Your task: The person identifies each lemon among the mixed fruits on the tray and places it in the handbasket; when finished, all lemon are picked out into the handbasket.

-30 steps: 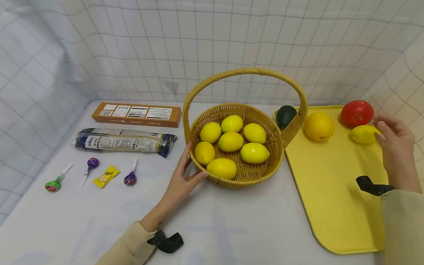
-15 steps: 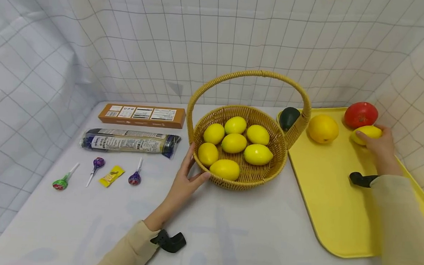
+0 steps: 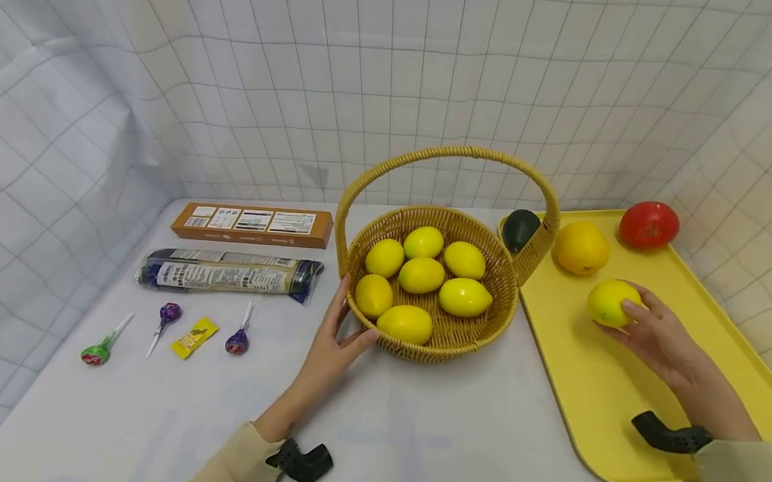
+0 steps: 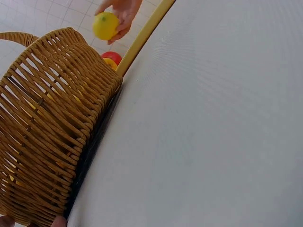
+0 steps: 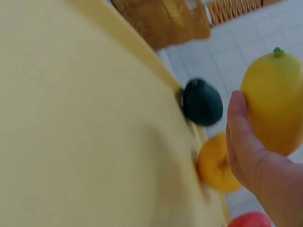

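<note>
A wicker basket [image 3: 486, 326] with a tall handle holds several lemons [image 3: 421, 275] at the middle of the table. My left hand [image 3: 331, 340] rests against its near-left wall with straight fingers and the thumb along the front. My right hand [image 3: 650, 335] grips one more lemon [image 3: 608, 300] just above the yellow tray [image 3: 587, 397], to the right of the basket. The left wrist view shows the basket wall [image 4: 47, 123] close up and the held lemon [image 4: 105, 25] beyond it. In the right wrist view my fingers [image 5: 246, 151] curl round the lemon [image 5: 274, 101].
On the tray's far end lie an avocado [image 3: 520, 228], an orange [image 3: 579, 247] and a tomato [image 3: 649, 224]. Left of the basket are an orange box [image 3: 253, 223], a dark packet [image 3: 227, 275], three lollipops [image 3: 237, 339] and a yellow sweet [image 3: 194, 336]. Checked cloth walls surround the table.
My right hand closed on the lemon beside the tomato, lifted it and carried it nearer and leftward over the tray. The left hand stayed on the basket.
</note>
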